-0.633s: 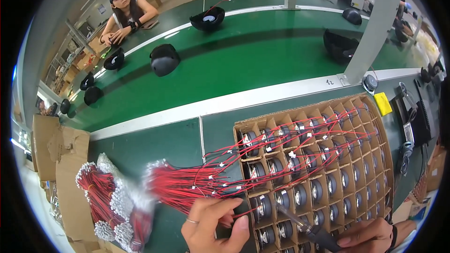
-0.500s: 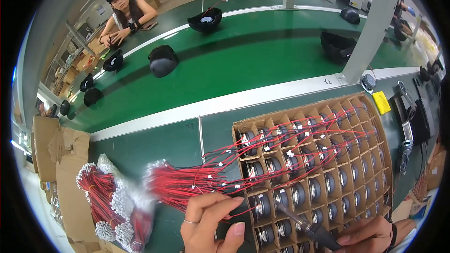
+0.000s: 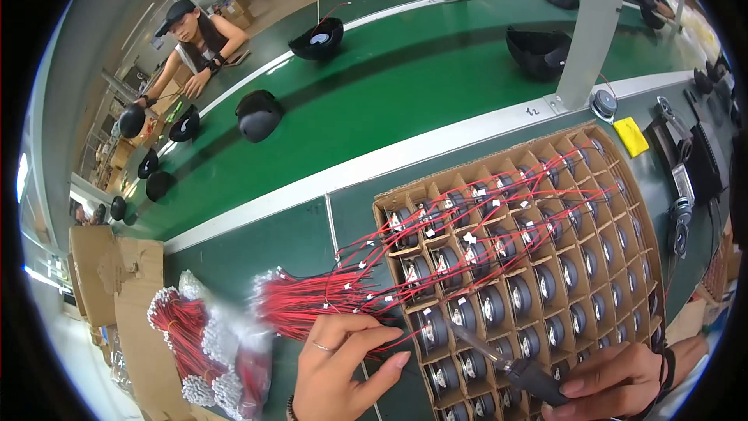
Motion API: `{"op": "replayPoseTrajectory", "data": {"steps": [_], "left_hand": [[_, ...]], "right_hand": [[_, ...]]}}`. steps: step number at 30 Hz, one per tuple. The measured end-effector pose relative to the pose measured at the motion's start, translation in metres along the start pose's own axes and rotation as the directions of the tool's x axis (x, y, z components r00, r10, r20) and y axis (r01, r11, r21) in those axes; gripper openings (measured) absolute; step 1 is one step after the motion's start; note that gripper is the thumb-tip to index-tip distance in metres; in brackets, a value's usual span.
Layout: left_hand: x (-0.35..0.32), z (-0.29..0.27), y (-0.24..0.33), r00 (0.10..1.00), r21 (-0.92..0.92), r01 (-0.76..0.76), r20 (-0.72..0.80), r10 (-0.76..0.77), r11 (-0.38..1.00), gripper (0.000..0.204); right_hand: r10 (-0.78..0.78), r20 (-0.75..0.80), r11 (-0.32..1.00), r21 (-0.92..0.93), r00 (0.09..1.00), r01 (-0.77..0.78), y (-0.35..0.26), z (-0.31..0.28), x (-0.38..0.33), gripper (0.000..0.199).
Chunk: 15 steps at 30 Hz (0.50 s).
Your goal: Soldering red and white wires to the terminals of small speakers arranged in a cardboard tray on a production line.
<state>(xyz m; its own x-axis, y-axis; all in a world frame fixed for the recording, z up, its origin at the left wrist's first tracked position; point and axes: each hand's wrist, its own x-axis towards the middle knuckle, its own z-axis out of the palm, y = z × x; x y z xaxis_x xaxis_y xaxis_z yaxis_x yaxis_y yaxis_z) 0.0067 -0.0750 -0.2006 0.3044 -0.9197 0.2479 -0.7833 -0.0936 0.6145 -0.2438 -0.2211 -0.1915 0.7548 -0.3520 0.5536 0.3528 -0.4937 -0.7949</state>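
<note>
My right hand (image 3: 612, 380) grips the black handle of a soldering iron (image 3: 518, 372). Its metal tip points up and left, close to a round speaker (image 3: 431, 330) standing in a cell of the divided cardboard box (image 3: 379, 201). At the box's left edge, my left hand (image 3: 347, 359) has its fingertips on a thin red wire (image 3: 411, 334) that runs to this same speaker. A pile of red and black wires (image 3: 312, 300) with white connectors lies just beyond the left hand. Wires from that side stretch over the two far rows of speakers.
Bundled wires in a plastic bag (image 3: 253, 366) lie on the left beside an open carton (image 3: 140, 296). Behind a white rail runs a green conveyor (image 3: 351, 109) carrying black shells (image 3: 259, 114). A metal post (image 3: 588, 39), loose speaker (image 3: 604, 104) and yellow sponge (image 3: 631, 136) stand right.
My view has shifted slightly, while both hands keep nearly the same places at the speaker. Across the conveyor, a person has reached out and now holds a black shell.
</note>
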Motion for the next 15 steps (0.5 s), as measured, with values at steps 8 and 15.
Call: {"op": "replayPoseTrajectory", "data": {"steps": [8, 15], "left_hand": [[-0.001, 0.008, -0.003, 1.000, -0.005, -0.004, -0.006, 0.004, 1.000, 0.019], [0.000, 0.010, -0.001, 1.000, -0.009, 0.013, -0.028, -0.014, 1.000, 0.016]], "right_hand": [[0.488, 0.365, 0.642, 0.465, 0.793, -0.609, -0.008, -0.012, -0.019, 0.011], [0.520, 0.425, 0.559, 0.485, 0.740, -0.672, -0.009, -0.009, -0.018, 0.008]]}}
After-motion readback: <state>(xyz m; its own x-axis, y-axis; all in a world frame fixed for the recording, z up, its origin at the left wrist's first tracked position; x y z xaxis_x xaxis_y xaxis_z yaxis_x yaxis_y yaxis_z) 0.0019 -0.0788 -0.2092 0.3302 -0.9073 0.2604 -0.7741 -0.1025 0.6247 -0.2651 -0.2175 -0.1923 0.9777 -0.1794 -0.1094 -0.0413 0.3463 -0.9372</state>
